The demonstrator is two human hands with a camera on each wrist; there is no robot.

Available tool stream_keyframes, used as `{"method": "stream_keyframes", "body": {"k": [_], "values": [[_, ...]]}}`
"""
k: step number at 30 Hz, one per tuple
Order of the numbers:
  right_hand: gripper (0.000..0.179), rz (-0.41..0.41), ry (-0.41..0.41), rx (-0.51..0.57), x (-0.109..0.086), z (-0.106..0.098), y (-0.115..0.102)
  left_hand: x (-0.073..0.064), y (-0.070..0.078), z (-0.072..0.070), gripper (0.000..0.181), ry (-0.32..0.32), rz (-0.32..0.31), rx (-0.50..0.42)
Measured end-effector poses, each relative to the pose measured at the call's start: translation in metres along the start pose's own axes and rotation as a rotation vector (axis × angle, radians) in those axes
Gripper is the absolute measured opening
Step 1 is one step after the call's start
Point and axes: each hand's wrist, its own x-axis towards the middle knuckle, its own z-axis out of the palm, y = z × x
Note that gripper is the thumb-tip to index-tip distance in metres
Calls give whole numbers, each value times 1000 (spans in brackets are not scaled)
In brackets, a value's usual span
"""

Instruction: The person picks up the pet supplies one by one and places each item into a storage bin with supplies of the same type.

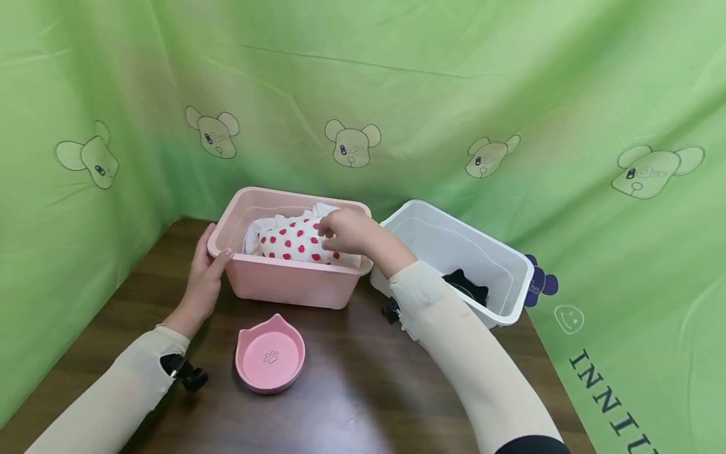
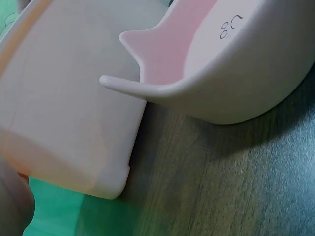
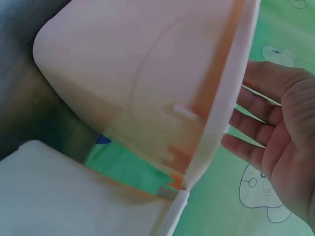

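A pink plastic bin [image 1: 289,282] stands at the back of the table in the head view. Inside it lies a white cloth [image 1: 292,239] with a red strawberry-like print and ruffled edges. My left hand [image 1: 203,277] grips the bin's left end, thumb at the front corner of the rim. Over the right part of the bin hovers my right hand [image 1: 351,232], fingers loosely bent above the cloth with nothing visible between them. In the right wrist view, the bin's rim hides the fingertips of that hand [image 3: 290,118].
In front of the bin sits a pink cat-eared bowl [image 1: 271,356] with a paw print. To the right, a white bin [image 1: 454,236] holds a black cat-eared object [image 1: 467,287]. A green printed curtain [image 1: 397,75] hangs behind the brown wooden table [image 1: 363,391].
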Motion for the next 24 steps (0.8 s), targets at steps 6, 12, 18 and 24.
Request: {"method": "stream_keyframes", "body": {"k": [6, 12, 18, 24], "values": [[23, -19, 58, 87, -13, 5, -1, 1, -5, 3, 68, 9, -6, -9], [20, 4, 134, 156, -34, 9, -3, 5, -10, 14, 70, -36, -5, -8], [18, -43, 238, 220, -49, 15, -12, 5, -11, 16, 69, -29, -2, -4], [17, -106, 334, 235, -64, 19, -27, 4, -10, 12, 69, -29, -5, -8]]}}
